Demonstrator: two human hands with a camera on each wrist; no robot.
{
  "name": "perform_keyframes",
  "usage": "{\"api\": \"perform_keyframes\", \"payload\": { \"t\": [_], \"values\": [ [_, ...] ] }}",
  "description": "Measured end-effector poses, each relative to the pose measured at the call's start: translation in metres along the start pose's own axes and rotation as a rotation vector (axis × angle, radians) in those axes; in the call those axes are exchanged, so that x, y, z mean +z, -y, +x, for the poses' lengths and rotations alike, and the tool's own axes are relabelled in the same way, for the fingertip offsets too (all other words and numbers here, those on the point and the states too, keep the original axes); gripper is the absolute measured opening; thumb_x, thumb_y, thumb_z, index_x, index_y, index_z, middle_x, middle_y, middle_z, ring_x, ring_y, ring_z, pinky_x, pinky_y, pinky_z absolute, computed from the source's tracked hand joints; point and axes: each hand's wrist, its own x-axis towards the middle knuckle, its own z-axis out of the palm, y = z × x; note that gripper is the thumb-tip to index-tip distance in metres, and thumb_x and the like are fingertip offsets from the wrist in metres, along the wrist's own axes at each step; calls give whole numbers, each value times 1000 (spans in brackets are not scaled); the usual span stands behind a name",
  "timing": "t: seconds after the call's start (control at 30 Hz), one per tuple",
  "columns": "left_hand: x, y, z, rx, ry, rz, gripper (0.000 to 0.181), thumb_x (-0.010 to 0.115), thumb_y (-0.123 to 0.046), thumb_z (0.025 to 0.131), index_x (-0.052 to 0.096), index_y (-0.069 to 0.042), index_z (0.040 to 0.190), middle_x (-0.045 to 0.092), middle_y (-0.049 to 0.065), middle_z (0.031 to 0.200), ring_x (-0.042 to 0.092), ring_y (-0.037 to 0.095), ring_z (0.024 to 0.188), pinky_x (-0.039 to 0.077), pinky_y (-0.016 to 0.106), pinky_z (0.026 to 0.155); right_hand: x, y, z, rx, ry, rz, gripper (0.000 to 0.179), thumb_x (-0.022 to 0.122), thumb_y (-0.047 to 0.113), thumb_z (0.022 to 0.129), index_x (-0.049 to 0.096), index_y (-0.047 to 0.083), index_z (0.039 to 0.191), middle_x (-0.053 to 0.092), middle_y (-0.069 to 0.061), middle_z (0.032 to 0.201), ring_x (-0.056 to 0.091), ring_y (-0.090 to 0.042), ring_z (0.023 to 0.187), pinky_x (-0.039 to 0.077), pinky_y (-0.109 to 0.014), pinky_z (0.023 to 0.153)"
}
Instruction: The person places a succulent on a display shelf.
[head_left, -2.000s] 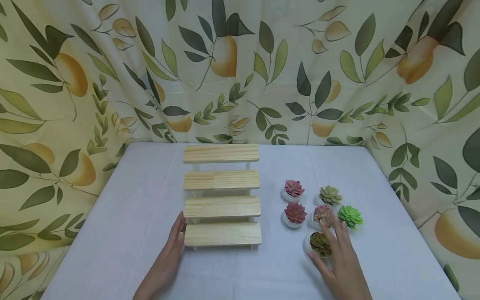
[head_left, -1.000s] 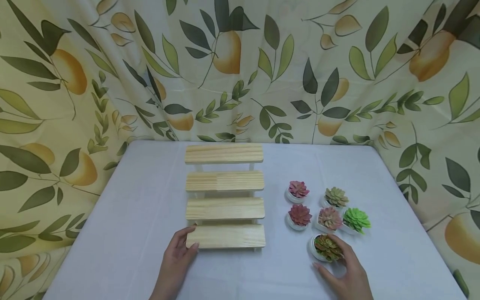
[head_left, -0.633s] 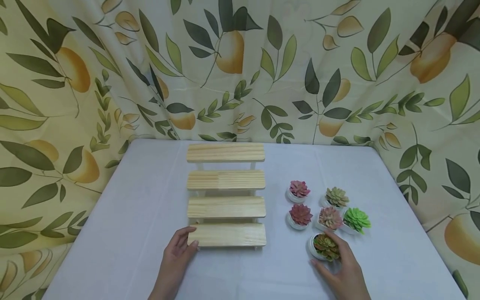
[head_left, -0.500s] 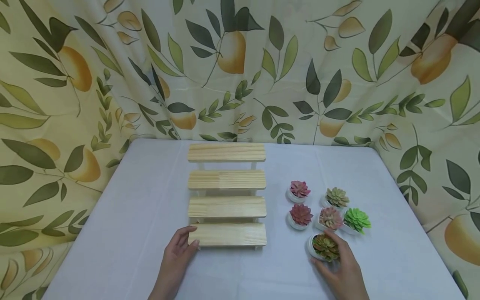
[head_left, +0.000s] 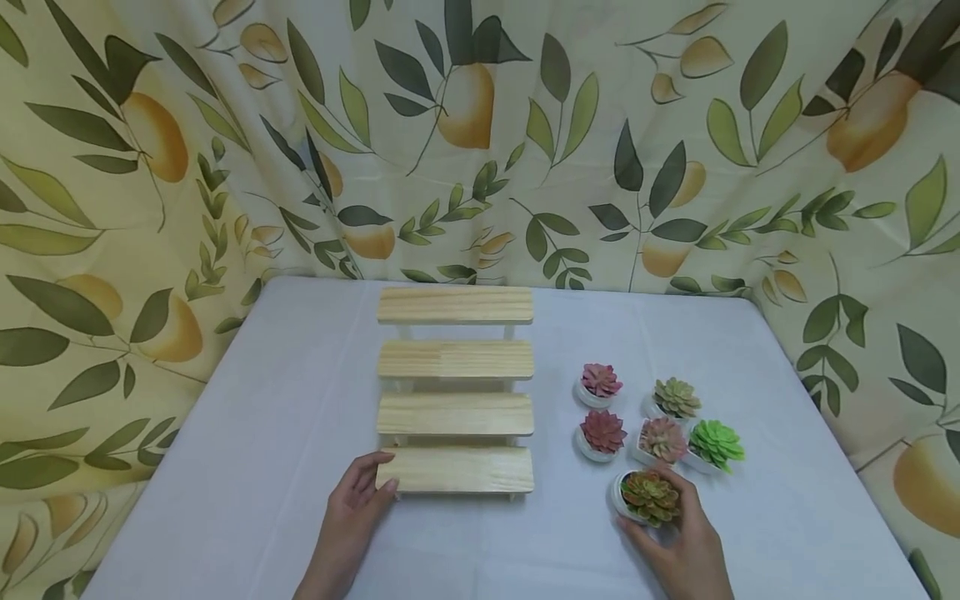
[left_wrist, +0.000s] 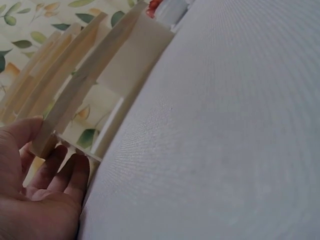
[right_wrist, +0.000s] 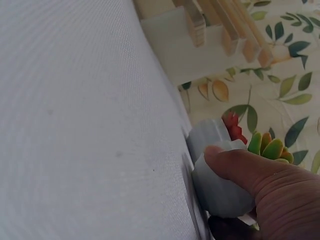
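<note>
A tiered wooden display stand (head_left: 455,414) with pale steps and white supports stands left of centre on the table. My left hand (head_left: 351,510) grips the left end of its lowest step, thumb and fingers round the board (left_wrist: 75,100) in the left wrist view. On the right, my right hand (head_left: 686,537) holds a potted succulent (head_left: 651,497) with brownish-green leaves in a round white pot. In the right wrist view the thumb presses the pot's side (right_wrist: 220,190); the other fingers are mostly hidden. The pot appears to be at table level.
Beyond the held pot stand several more potted succulents: a pink one (head_left: 601,381), a dark red one (head_left: 603,432), a dusty pink one (head_left: 662,440), a grey-green one (head_left: 677,397) and a bright green one (head_left: 716,444). A leaf-and-fruit curtain (head_left: 480,167) surrounds the white-covered table (head_left: 300,375).
My left hand has gone from lying along the stand's side to gripping its lowest step. My right hand has come round the brownish-green succulent's pot, which has shifted slightly.
</note>
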Motion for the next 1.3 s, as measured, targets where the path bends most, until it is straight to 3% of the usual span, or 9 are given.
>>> {"api": "perform_keyframes", "payload": {
  "t": [0.17, 0.4, 0.67, 0.97, 1.23, 1.3],
  "values": [
    [-1, 1, -1, -11, 0, 6, 45, 73, -20, 99, 55, -10, 139, 34, 12, 163, 21, 31, 154, 28, 24, 114, 0, 3, -1, -29, -24, -11, 94, 98, 5, 66, 49, 4, 145, 64, -12, 129, 40, 18, 116, 27, 1, 96],
    [0, 0, -1, -14, -12, -2, 45, 74, -19, 98, 55, -10, 138, 38, 12, 161, 25, 29, 152, 32, 22, 112, -1, 12, 0, -16, -38, 43, 94, 98, 1, 66, 47, 3, 145, 61, -12, 133, 43, 18, 117, 33, 1, 95],
    [-2, 1, -2, 8, -2, 26, 44, 73, -19, 99, 55, -11, 139, 37, 12, 162, 21, 32, 153, 27, 28, 115, 0, 23, 4, 6, -25, 121, 92, 95, -8, 66, 48, 0, 144, 59, -10, 134, 51, 9, 118, 41, -4, 95],
    [0, 4, -3, 20, 13, 17, 44, 72, -20, 99, 56, -12, 139, 34, 12, 163, 20, 33, 153, 26, 32, 116, -5, 51, 33, -175, -27, 191, 94, 97, -8, 62, 52, 4, 144, 61, -7, 133, 56, 2, 118, 44, -7, 95],
    [-2, 1, -3, 26, 13, 8, 44, 73, -20, 99, 56, -13, 138, 36, 11, 163, 21, 30, 153, 27, 29, 115, -5, 76, 63, -315, 21, 199, 89, 97, -7, 62, 56, 3, 140, 62, -8, 132, 55, -3, 123, 36, -14, 110],
    [-2, 1, -3, 25, 19, 3, 43, 73, -20, 99, 56, -13, 138, 35, 11, 163, 21, 30, 153, 27, 29, 115, -4, 81, 69, -338, 26, 219, 89, 97, -8, 61, 56, 2, 139, 62, -9, 132, 56, -5, 122, 41, -13, 105]
  ]
}}
